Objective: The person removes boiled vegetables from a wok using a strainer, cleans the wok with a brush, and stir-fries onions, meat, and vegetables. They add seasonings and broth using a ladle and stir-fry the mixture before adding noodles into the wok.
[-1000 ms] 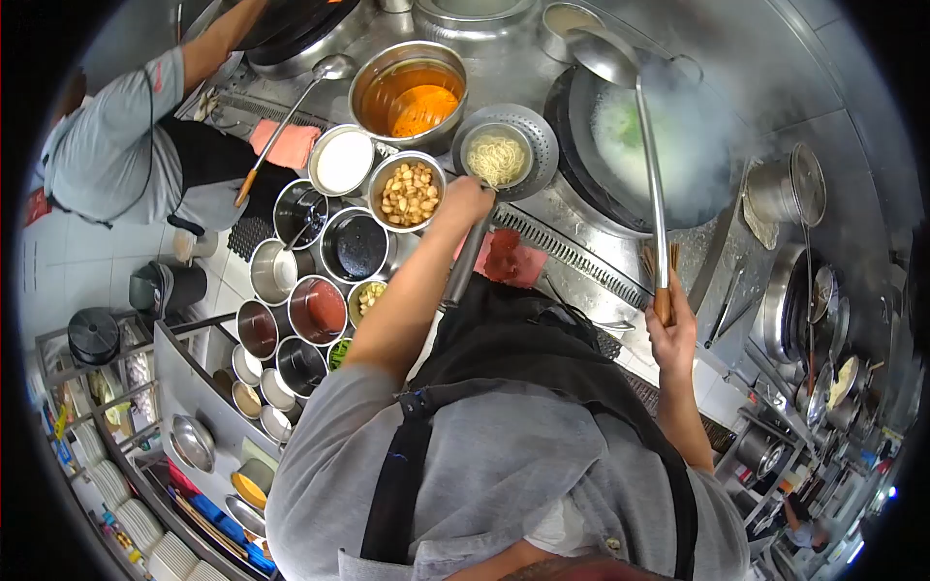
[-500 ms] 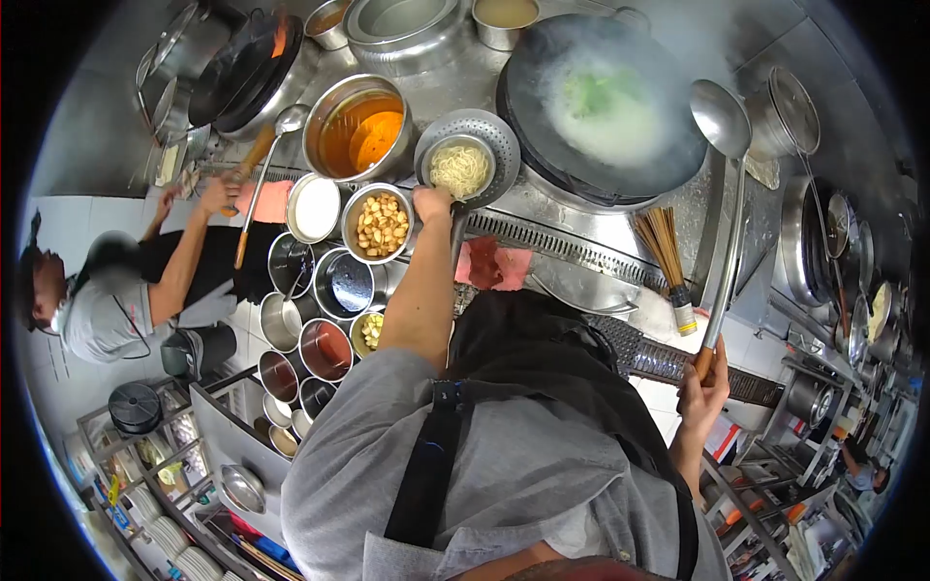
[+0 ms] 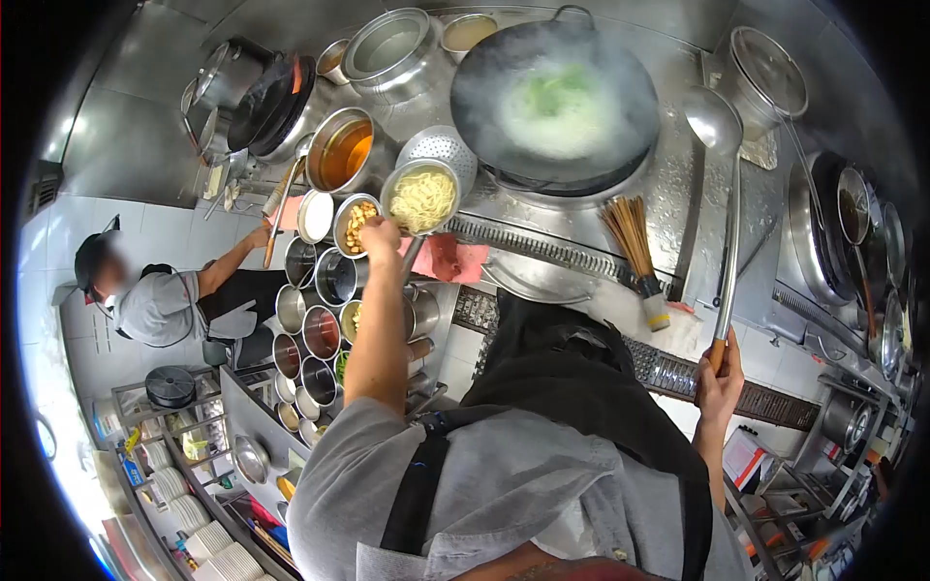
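Note:
My left hand point(image 3: 381, 235) is closed on the rim of a metal bowl of noodles point(image 3: 423, 199), tilted above the stove's front edge. Behind the bowl lies a perforated skimmer point(image 3: 441, 147). Cubed golden pieces fill a metal container point(image 3: 355, 223) just left of my left hand, which partly hides it. On the right, my right hand point(image 3: 719, 382) is wrapped round the wooden handle of a long ladle point(image 3: 714, 122), its bowl raised beside the wok. Steam rises from a large wok point(image 3: 620, 82) with whitish liquid and something green in it.
A pot of orange liquid point(image 3: 334, 155) stands left of the skimmer. Several sauce containers point(image 3: 321, 329) crowd the left side. A bamboo brush point(image 3: 635, 242) rests at the stove's front edge, near a pink cloth point(image 3: 455, 258). Another person point(image 3: 160, 308) works at the far left.
My left hand has lifted the bowl of noodles off the skimmer and moved it left and towards me. My right hand still holds the ladle. The view has shifted slightly.

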A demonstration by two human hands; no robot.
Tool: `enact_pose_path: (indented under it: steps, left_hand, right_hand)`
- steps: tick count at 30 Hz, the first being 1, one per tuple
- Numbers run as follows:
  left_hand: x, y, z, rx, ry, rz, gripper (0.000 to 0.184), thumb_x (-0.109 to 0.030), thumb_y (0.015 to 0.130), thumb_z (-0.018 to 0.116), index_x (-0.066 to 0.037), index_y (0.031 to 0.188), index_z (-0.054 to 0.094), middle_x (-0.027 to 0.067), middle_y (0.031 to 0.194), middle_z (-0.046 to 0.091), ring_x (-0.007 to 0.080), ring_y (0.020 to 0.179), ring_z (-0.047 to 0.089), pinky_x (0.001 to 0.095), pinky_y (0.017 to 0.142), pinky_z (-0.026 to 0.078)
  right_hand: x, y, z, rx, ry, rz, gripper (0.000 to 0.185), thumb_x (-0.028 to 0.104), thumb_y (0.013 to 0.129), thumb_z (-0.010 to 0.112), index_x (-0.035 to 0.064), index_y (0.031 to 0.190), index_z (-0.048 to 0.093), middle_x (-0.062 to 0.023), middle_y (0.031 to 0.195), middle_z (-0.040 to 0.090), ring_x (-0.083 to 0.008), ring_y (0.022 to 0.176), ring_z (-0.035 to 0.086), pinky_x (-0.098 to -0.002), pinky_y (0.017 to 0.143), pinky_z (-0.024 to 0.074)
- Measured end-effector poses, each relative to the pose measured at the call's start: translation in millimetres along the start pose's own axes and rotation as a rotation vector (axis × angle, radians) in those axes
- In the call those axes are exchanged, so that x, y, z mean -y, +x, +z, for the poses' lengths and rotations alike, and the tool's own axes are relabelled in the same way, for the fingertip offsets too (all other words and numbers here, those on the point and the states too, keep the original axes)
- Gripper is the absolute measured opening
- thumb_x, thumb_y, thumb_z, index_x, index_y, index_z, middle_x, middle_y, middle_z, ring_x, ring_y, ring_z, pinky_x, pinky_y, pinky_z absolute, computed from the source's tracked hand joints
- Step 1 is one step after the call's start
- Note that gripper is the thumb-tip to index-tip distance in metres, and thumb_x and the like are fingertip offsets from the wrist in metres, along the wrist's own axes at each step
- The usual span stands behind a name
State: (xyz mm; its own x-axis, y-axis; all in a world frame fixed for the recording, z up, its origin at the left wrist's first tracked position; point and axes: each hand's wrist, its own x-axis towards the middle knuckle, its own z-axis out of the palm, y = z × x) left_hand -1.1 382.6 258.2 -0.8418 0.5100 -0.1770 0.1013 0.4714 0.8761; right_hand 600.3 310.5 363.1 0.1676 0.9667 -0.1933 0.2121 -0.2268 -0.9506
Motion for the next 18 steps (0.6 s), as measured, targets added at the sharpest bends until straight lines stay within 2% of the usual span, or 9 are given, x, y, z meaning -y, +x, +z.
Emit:
enact_pose_path:
  steps: [2, 4, 8, 10, 12, 13, 15, 16, 18]
  left_hand:
    - [-66.0, -57.3, -13.9, 0.063, 0.147, 0.027, 0.018, -0.004, 0.073, 0.062, 0.009, 0.086, 0.065, 0.0111, 0.072, 0.065, 0.0184, 0.062, 0.058, 0.0335, 0.056, 0.046]
    - [-52.7, -58.2, -13.5, 0.076, 0.036, 0.064, 0.019, -0.002, 0.071, 0.065, 0.008, 0.087, 0.065, 0.0102, 0.074, 0.065, 0.0186, 0.063, 0.058, 0.0333, 0.057, 0.045]
    - [-90.5, -121.2, 11.1, 0.279, 0.123, 0.027, 0.021, 0.004, 0.072, 0.059, 0.007, 0.092, 0.058, 0.0078, 0.066, 0.057, 0.0148, 0.049, 0.05, 0.0284, 0.041, 0.037]
    - [-108.1, -160.9, 41.0, 0.338, 0.07, -0.018, 0.021, 0.003, 0.072, 0.058, 0.007, 0.093, 0.058, 0.0081, 0.068, 0.058, 0.0147, 0.05, 0.05, 0.0281, 0.042, 0.038]
    - [-123.9, -199.1, 75.1, 0.423, 0.003, -0.101, 0.021, 0.002, 0.073, 0.058, 0.005, 0.094, 0.058, 0.0095, 0.071, 0.059, 0.015, 0.052, 0.052, 0.0283, 0.044, 0.04]
    - [-127.4, -211.7, 93.6, 0.464, 0.127, 0.003, 0.022, 0.001, 0.072, 0.058, 0.005, 0.094, 0.059, 0.0099, 0.072, 0.059, 0.016, 0.055, 0.054, 0.0297, 0.046, 0.042]
    - [-106.5, -221.6, 141.4, 0.554, 0.044, -0.016, 0.021, 0.001, 0.07, 0.061, 0.004, 0.091, 0.062, 0.0097, 0.073, 0.061, 0.0169, 0.06, 0.055, 0.0295, 0.051, 0.043]
    - [-75.5, -211.3, 172.9, 0.635, 0.01, 0.074, 0.021, 0.001, 0.069, 0.063, 0.003, 0.09, 0.062, 0.0096, 0.074, 0.062, 0.0178, 0.063, 0.056, 0.0304, 0.056, 0.045]
    - [-63.2, -233.0, 228.9, 0.687, -0.01, 0.094, 0.02, -0.001, 0.071, 0.062, 0.003, 0.09, 0.061, 0.0095, 0.075, 0.062, 0.0164, 0.065, 0.056, 0.0291, 0.059, 0.045]
  right_hand:
    - [-18.6, 10.0, -19.2, 0.007, 0.004, -0.016, 0.062, -0.008, 0.078, 0.054, -0.0045, 0.138, 0.039, -0.0041, 0.078, 0.053, -0.0073, 0.06, 0.048, -0.0204, 0.053, 0.0404]
    - [-30.0, 15.3, -44.1, 0.021, -0.023, -0.049, 0.061, -0.006, 0.078, 0.056, -0.005, 0.137, 0.04, -0.0031, 0.079, 0.053, -0.0079, 0.065, 0.048, -0.0201, 0.058, 0.0408]
    - [-36.0, 20.0, -83.8, 0.05, -0.191, -0.066, 0.061, -0.005, 0.077, 0.057, -0.0044, 0.136, 0.042, -0.0037, 0.08, 0.055, -0.0094, 0.068, 0.051, -0.0227, 0.063, 0.0437]
    - [-38.3, 15.6, -100.4, 0.043, -0.247, -0.068, 0.061, -0.008, 0.077, 0.055, -0.0034, 0.137, 0.042, -0.0034, 0.082, 0.055, -0.0083, 0.07, 0.051, -0.0219, 0.064, 0.0429]
    - [-31.7, 9.7, -111.7, 0.039, -0.362, -0.124, 0.06, -0.007, 0.076, 0.056, -0.0043, 0.134, 0.044, -0.0075, 0.082, 0.059, -0.0113, 0.073, 0.055, -0.0247, 0.068, 0.0461]
    - [-33.7, 6.5, -116.7, 0.023, -0.37, -0.123, 0.06, -0.007, 0.076, 0.056, -0.0043, 0.134, 0.044, -0.0075, 0.082, 0.059, -0.0113, 0.073, 0.055, -0.0247, 0.068, 0.0461]
    - [-42.6, -2.5, -124.9, -0.027, -0.402, -0.198, 0.06, -0.006, 0.074, 0.057, -0.0045, 0.133, 0.046, -0.011, 0.085, 0.061, -0.0152, 0.078, 0.059, -0.0279, 0.074, 0.0477]
    - [-42.2, -7.5, -129.7, -0.029, -0.415, -0.163, 0.06, -0.001, 0.075, 0.062, -0.0037, 0.132, 0.046, -0.0208, 0.09, 0.064, -0.0281, 0.081, 0.065, -0.0343, 0.077, 0.0493]
    - [-45.7, -16.3, -135.0, -0.053, -0.436, -0.159, 0.059, -0.001, 0.076, 0.063, -0.0049, 0.132, 0.046, -0.0227, 0.092, 0.064, -0.0292, 0.083, 0.065, -0.035, 0.077, 0.0494]
